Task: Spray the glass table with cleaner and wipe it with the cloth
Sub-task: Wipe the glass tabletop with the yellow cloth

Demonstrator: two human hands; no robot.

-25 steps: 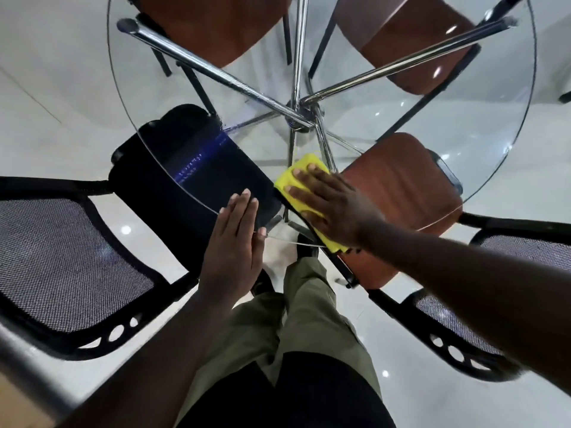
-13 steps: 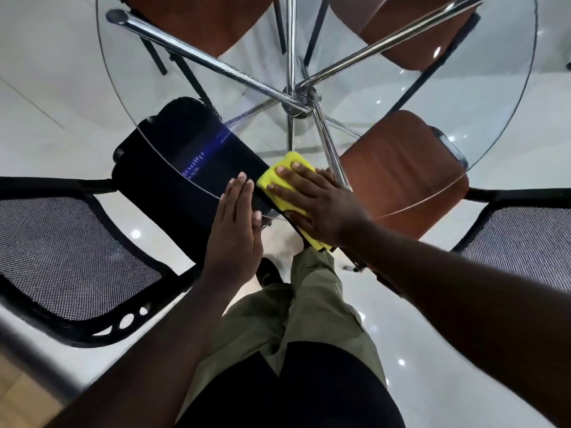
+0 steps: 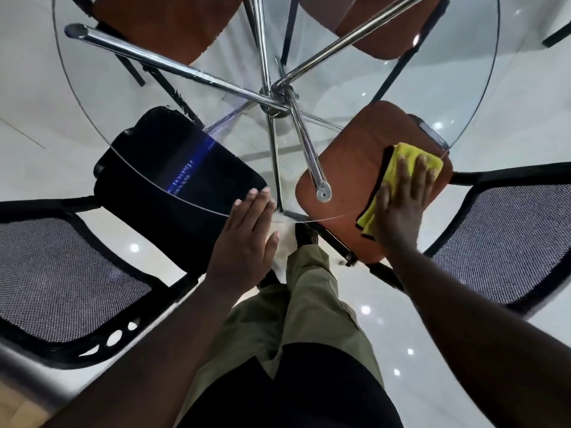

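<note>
While the right hand point(image 3: 401, 211) lies flat on a folded yellow cloth point(image 3: 391, 168), its fingers straight and slightly spread, it presses that cloth onto the round glass desk point(image 3: 463, 88) at the near-right part of the top, close to the rim. One corner of the cloth sticks out beyond the fingertips on the far side and another shows below the palm on the near side. The left hand point(image 3: 244, 239) is also flat, fingers straight and held together, with its fingertips resting on the near edge of the glass, well apart from the cloth and to its left.

Through the glass, shiny chrome tube legs point(image 3: 276, 100) spread out from a central hub. A brown padded chair seat point(image 3: 340, 168) sits under the glass, directly below the cloth, and a black padded chair seat point(image 3: 173, 168) sits under the near-left part. Two black mesh chair backs stand outside the rim, one at the left point(image 3: 61, 273) and one at the right point(image 3: 506, 242). The person's olive green trousers point(image 3: 309, 304) show between the arms, above a glossy white floor point(image 3: 401, 350).
</note>
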